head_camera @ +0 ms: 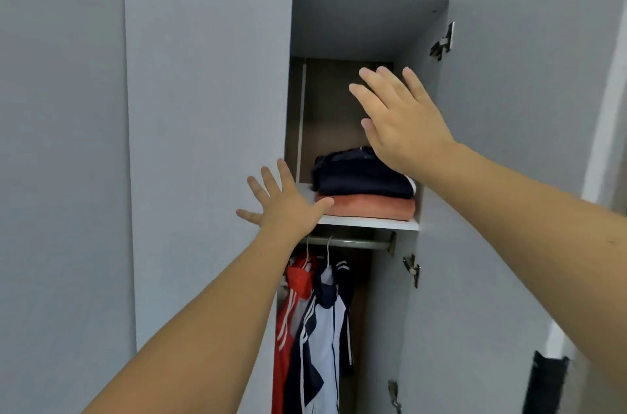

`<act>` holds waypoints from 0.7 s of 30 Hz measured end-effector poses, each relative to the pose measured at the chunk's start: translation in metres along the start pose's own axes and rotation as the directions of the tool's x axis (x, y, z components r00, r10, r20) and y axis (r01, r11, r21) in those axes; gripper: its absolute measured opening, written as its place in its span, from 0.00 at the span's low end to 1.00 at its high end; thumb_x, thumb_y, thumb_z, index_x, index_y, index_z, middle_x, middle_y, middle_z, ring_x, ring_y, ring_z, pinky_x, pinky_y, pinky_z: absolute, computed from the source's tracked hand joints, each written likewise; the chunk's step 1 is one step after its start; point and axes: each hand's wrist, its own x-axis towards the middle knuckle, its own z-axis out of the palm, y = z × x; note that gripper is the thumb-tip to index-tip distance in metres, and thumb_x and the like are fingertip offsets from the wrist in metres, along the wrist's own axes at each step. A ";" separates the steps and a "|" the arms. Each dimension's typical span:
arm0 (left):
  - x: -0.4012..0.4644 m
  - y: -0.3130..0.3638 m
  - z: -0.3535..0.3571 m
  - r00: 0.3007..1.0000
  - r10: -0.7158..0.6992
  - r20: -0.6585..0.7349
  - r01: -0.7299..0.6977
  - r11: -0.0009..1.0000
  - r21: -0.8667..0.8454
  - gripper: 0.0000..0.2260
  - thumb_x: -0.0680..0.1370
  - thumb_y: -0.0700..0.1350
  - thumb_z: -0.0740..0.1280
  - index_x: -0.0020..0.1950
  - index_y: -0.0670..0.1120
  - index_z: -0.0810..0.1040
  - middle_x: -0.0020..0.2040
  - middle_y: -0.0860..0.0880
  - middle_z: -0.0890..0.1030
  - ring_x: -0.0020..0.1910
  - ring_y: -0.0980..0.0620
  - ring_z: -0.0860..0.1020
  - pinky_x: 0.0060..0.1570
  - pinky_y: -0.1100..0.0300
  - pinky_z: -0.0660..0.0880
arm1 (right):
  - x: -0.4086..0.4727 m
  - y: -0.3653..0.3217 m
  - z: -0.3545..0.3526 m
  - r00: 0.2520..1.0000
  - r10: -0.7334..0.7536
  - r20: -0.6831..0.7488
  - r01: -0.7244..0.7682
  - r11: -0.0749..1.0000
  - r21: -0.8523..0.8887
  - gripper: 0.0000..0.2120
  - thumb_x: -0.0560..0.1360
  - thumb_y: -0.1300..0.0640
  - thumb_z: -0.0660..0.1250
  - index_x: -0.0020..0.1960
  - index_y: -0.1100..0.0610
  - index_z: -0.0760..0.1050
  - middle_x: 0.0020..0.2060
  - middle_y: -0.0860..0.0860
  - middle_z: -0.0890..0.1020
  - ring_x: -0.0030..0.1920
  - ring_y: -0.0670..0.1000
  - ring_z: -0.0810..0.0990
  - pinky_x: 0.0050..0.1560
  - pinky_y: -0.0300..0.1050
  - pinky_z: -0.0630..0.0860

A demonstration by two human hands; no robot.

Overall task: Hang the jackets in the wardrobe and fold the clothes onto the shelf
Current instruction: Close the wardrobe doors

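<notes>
In the head view, two folded clothes are stacked on the shelf point(369, 223), a navy piece point(359, 178) on a pink one point(369, 206), and two jackets point(317, 322) are hung from the rail point(353, 241) below; the task seems nearly done. The left hand point(285, 206) is spread flat by the left door point(207, 142) and the shelf's front edge, and the right hand point(398, 118) is held open above the stack, nothing being gripped by either. If the stack is to be tidied, it is best pressed down and squared with flat palms, so that the navy piece is not dragged off the pink one.
</notes>
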 end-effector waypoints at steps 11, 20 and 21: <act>-0.149 0.123 -0.006 0.673 0.510 0.535 -0.247 0.838 -0.487 0.42 0.64 0.71 0.73 0.74 0.57 0.65 0.62 0.68 0.74 0.61 0.68 0.72 0.60 0.65 0.68 | -0.078 0.082 -0.132 0.958 0.201 -0.203 -0.233 0.961 -0.147 0.30 0.75 0.62 0.57 0.77 0.60 0.59 0.76 0.59 0.61 0.77 0.62 0.56 0.76 0.63 0.47; -0.197 0.200 0.029 0.823 0.453 0.343 -0.337 0.875 -0.347 0.36 0.73 0.67 0.67 0.69 0.41 0.70 0.64 0.45 0.76 0.61 0.43 0.75 0.52 0.54 0.72 | -0.122 0.116 -0.127 0.533 0.710 0.461 -0.815 0.284 0.505 0.15 0.81 0.56 0.54 0.67 0.59 0.66 0.59 0.58 0.74 0.52 0.59 0.76 0.49 0.48 0.73; -0.199 0.206 0.034 0.843 0.451 0.293 -0.355 0.876 -0.325 0.31 0.74 0.66 0.67 0.65 0.42 0.73 0.58 0.46 0.77 0.58 0.43 0.77 0.49 0.54 0.73 | -0.125 0.117 -0.123 0.506 0.685 0.524 -0.812 0.172 0.558 0.08 0.80 0.58 0.54 0.56 0.58 0.70 0.49 0.57 0.74 0.42 0.56 0.73 0.40 0.45 0.69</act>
